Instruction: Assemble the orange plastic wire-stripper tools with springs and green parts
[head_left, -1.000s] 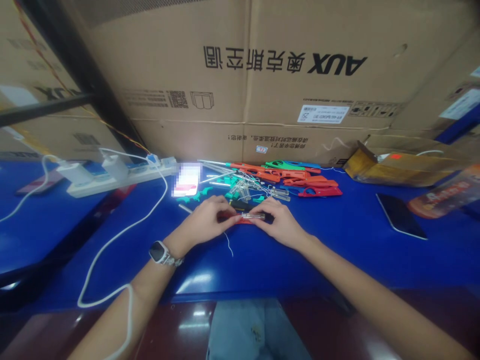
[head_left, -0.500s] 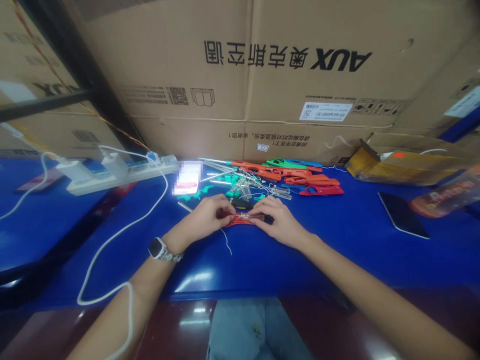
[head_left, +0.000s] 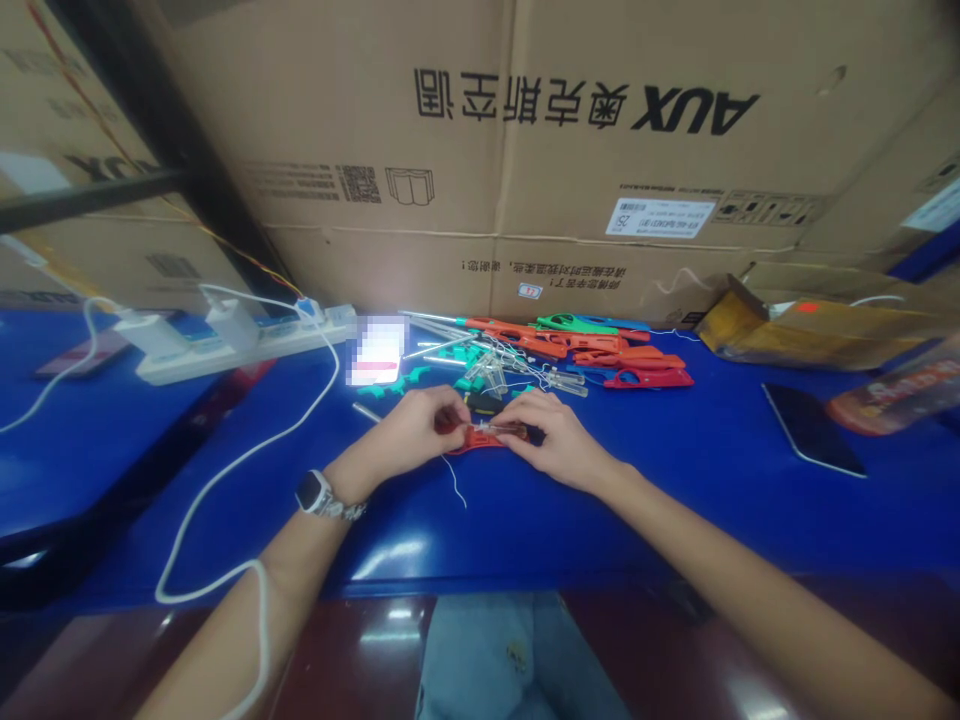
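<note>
Between my hands at the table's middle lies a red lighter casing (head_left: pixel 480 438), with small whitish parts along it. My left hand (head_left: pixel 416 430), its wrist wearing a watch, is closed in a pinch on the casing's left end. My right hand (head_left: pixel 559 440) pinches a see-through brownish lighter part (head_left: pixel 514 430) over the casing's right end; its fingertips hide some of it. A thin white wire (head_left: pixel 456 482) trails from the casing toward me. Just behind my fingers sits a black and yellow tool (head_left: pixel 484 403), partly covered.
Behind my hands lie orange lighters (head_left: pixel 600 345), green pieces (head_left: pixel 472 375), clear parts (head_left: pixel 566 381) and metal tubes. A bright phone screen (head_left: pixel 377 350) and a power strip (head_left: pixel 247 345) stand left. Rightward are a dark phone (head_left: pixel 810 430), a bottle (head_left: pixel 900 395) and an open carton (head_left: pixel 780 330).
The view has shifted slightly. Both hands keep nearly the same place on the red casing, with only small finger movement.
</note>
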